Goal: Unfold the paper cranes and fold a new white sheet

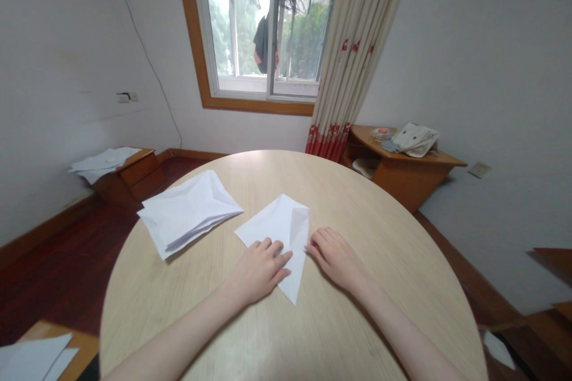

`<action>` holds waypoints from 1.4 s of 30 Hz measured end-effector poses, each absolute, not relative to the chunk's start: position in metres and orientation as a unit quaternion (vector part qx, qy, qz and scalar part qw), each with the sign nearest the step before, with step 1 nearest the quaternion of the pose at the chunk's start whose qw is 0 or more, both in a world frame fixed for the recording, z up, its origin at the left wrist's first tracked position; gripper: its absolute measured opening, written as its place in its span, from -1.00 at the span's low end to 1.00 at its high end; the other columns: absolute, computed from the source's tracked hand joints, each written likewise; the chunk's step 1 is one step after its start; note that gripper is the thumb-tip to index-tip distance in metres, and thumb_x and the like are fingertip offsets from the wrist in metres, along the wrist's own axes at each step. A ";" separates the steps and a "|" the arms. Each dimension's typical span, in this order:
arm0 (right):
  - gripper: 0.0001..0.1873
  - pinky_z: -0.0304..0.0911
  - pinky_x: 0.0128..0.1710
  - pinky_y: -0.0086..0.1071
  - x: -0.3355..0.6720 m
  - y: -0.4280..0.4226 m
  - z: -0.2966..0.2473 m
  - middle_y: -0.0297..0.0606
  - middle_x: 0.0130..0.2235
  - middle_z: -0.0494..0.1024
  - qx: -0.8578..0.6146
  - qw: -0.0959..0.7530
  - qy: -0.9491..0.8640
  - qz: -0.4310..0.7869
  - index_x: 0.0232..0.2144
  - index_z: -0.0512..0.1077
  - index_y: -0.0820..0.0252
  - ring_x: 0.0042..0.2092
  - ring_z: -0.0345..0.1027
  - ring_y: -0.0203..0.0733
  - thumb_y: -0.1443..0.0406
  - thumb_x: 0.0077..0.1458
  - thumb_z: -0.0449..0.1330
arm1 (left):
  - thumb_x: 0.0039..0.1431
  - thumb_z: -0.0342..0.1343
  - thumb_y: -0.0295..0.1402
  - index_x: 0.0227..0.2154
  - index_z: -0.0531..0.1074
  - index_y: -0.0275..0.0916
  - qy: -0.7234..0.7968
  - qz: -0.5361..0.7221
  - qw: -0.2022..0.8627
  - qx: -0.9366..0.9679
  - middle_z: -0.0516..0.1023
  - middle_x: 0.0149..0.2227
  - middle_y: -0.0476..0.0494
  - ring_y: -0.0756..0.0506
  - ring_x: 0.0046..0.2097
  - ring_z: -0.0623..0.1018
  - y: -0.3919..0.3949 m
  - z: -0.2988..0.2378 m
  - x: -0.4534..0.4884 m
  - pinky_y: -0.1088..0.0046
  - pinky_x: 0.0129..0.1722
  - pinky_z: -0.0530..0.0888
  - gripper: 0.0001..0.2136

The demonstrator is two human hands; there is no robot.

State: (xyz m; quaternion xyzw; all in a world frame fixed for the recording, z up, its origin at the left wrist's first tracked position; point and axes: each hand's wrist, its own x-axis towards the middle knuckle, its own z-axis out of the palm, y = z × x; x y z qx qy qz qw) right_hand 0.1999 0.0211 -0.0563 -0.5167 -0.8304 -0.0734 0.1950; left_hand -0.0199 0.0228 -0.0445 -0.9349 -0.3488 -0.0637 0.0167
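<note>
A folded sheet of white paper (pixel 273 219) lies on the round wooden table (pixel 357 214), its narrow point toward me and a folded flap along its right side. My left hand (pixel 263 271) rests flat on the lower left of the sheet with its fingers spread. At the sheet's right edge, my right hand (pixel 335 256) has its fingers curled, thumb and forefinger closed at the paper's border. To the left sits a loose stack of white paper (pixel 192 208), its sheets creased and unevenly piled.
More paper lies on a low wooden cabinet (pixel 138 169) at left and at the lower left corner (pixel 33 360). A corner stand (pixel 402 175) holds a cloth bag (pixel 415 139). Behind the table are a curtain (pixel 357 41) and a window (pixel 241 30).
</note>
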 end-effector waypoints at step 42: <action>-0.81 0.14 -0.38 -0.39 0.189 0.016 -0.052 -0.28 -0.43 0.50 -0.519 0.109 -0.847 -0.028 -0.50 0.40 0.20 -0.36 0.38 -0.20 0.40 0.16 0.12 | 0.31 -0.03 -0.34 0.02 0.38 -0.20 -0.322 -0.150 -0.074 -0.932 0.41 0.08 -0.23 -0.19 0.07 0.39 0.030 -0.058 -0.023 0.19 0.03 0.39 -0.73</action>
